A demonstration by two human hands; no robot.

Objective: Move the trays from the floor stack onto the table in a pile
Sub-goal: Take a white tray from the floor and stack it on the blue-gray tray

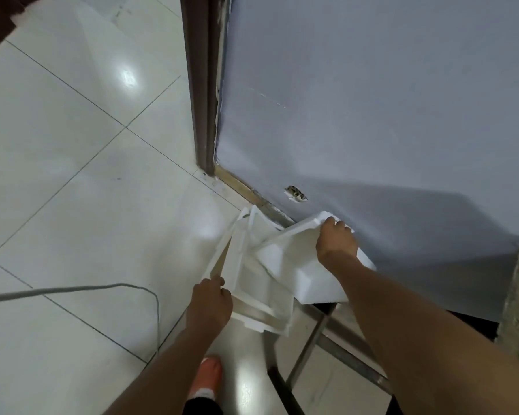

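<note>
Both hands grip white foam trays above the glossy tiled floor [72, 181]: the left hand [212, 304] clamps a thin-rimmed tray [252, 283], the right hand [336, 242] a blocky tray [288, 259].

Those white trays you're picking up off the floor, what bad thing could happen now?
The white trays look like thin foam; each hand, left hand and right hand, pinches just an edge, so one might snap or slip from the grip. The grey cable lies across the floor tiles near the orange shoe and could trip the person. The metal frame underneath might catch a tray.
</note>
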